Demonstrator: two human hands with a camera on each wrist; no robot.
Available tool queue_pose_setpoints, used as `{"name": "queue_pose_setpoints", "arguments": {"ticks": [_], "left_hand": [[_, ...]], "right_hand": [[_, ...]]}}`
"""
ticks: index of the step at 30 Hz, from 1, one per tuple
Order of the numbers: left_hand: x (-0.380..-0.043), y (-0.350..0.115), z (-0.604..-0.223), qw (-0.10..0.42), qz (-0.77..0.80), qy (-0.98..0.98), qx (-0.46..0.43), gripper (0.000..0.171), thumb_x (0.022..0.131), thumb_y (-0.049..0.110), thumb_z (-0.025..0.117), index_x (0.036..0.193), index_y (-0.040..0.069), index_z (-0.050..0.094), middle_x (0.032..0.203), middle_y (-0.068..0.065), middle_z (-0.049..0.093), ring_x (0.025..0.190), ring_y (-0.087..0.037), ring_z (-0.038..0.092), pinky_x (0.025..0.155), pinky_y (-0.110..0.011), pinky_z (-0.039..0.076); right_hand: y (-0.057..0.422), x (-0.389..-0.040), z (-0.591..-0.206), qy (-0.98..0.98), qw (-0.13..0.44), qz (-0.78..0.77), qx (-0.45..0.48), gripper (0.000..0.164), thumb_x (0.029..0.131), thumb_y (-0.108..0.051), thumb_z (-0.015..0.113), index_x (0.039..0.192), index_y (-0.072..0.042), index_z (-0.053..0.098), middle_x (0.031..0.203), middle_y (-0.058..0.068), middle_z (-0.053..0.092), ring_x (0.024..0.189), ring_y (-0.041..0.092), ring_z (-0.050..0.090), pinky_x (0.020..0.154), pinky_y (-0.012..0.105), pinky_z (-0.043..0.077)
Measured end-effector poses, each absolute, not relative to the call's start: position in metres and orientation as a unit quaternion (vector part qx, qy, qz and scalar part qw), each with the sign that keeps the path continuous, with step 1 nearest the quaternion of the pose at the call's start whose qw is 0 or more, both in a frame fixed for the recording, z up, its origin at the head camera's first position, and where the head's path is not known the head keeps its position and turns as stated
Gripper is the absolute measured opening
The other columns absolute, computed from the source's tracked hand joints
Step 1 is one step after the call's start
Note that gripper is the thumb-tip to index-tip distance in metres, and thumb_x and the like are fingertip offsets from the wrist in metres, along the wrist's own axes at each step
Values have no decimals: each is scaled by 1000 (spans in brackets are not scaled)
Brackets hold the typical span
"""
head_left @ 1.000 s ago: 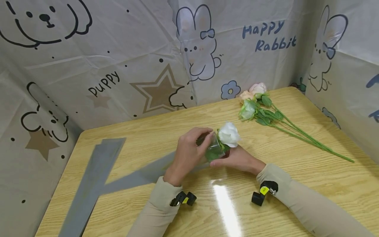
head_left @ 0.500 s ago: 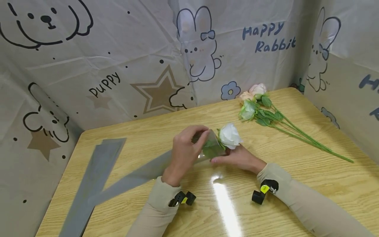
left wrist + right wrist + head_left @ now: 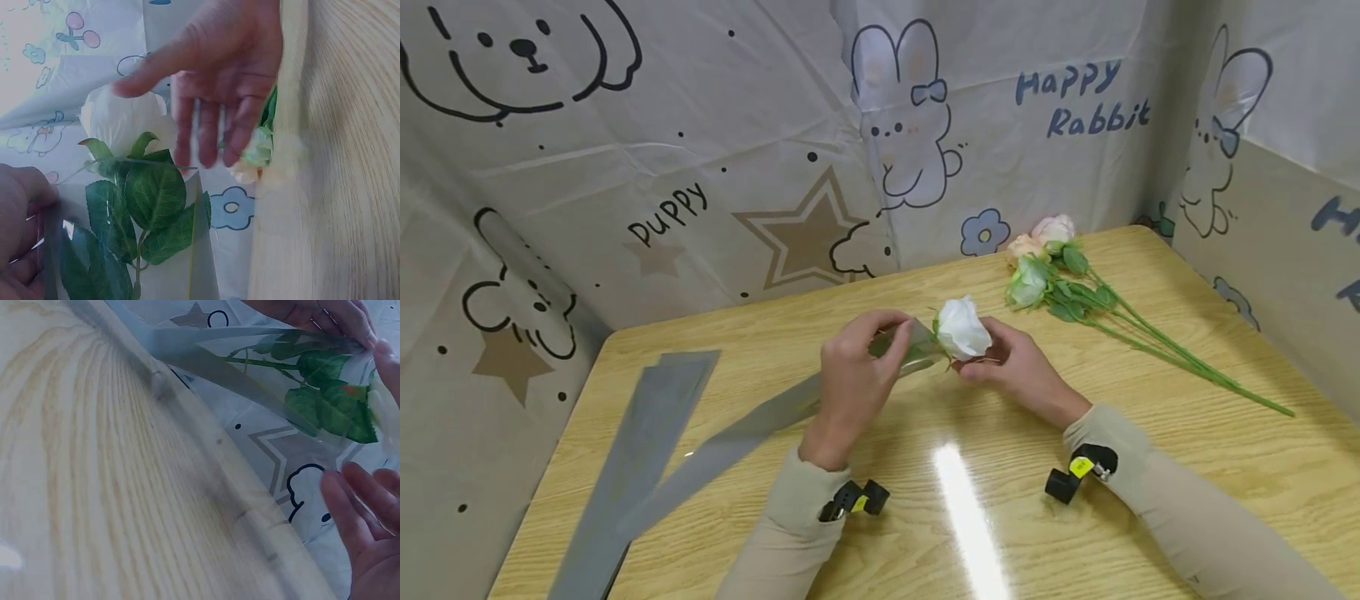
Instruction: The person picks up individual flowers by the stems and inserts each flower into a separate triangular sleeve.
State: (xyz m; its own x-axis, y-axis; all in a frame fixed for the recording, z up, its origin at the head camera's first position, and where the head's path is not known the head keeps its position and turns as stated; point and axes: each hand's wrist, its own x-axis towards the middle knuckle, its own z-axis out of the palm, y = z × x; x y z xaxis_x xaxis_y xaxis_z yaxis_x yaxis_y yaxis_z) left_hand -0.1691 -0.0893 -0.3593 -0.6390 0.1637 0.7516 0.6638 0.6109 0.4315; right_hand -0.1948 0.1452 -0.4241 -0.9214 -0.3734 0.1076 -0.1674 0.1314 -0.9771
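A white artificial rose (image 3: 964, 327) lies inside a long clear-and-grey flower sleeve (image 3: 741, 437), its bloom sticking out of the sleeve's open end. In the left wrist view its green leaves (image 3: 155, 190) show through the clear film. My left hand (image 3: 859, 371) pinches the sleeve's rim between thumb and fingers, just left of the bloom. Beside the bloom on the right is my right hand (image 3: 1028, 371), fingers spread and loosely bent. Its thumb overlaps the petals in the left wrist view, and no grip on the flower shows.
A stack of flat grey sleeves (image 3: 625, 467) lies at the table's left, with the held sleeve's tail over it. Several artificial roses (image 3: 1037, 258) in pink, peach and pale green lie at the back right, stems (image 3: 1195, 358) toward the right edge. Printed cloth (image 3: 700, 150) walls the table's back.
The rose and sleeve have risen and shifted slightly left with my left hand. My right hand has moved from beneath the bloom to its right side. The sleeve's tail has slid further over the stack.
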Motion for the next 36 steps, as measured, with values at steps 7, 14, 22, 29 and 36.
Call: {"name": "queue_pose_setpoints", "arguments": {"ticks": [7,14,22,29,36], "left_hand": [[-170,-89,-361,356,-350,-828,-255,13,97,7,69,104,1,78,96,-13,80,84,-21,78,76,-31,65],[-171,-88,-364,355,-341,-832,-256,11,97,4,66,97,4,78,92,-10,79,82,-19,76,75,-30,64],[-172,-88,-367,354,-334,-835,-256,11,97,5,65,96,5,76,91,-10,79,82,-20,77,76,-31,65],[-171,-86,-368,354,-320,-839,-262,9,96,4,66,96,3,75,90,-11,79,80,-20,77,73,-31,65],[-171,-85,-368,357,-312,-836,-276,10,96,4,67,97,3,78,91,-11,80,79,-18,77,71,-29,65]], "right_hand": [[148,-195,-420,706,-1,-686,-175,59,89,-6,79,141,-1,51,121,-7,64,111,4,64,96,15,55],[142,-193,-417,659,-100,-721,-188,34,93,4,63,127,1,56,121,-5,62,111,8,64,94,15,56],[128,-180,-409,640,-218,-701,-225,30,93,9,55,122,19,54,111,-2,67,105,7,67,96,16,55],[120,-171,-410,664,-235,-669,-238,30,95,9,56,124,17,57,117,-5,68,108,2,69,94,14,56],[121,-172,-411,661,-239,-664,-255,30,97,9,54,125,16,58,119,3,69,112,6,69,98,18,57]]}}
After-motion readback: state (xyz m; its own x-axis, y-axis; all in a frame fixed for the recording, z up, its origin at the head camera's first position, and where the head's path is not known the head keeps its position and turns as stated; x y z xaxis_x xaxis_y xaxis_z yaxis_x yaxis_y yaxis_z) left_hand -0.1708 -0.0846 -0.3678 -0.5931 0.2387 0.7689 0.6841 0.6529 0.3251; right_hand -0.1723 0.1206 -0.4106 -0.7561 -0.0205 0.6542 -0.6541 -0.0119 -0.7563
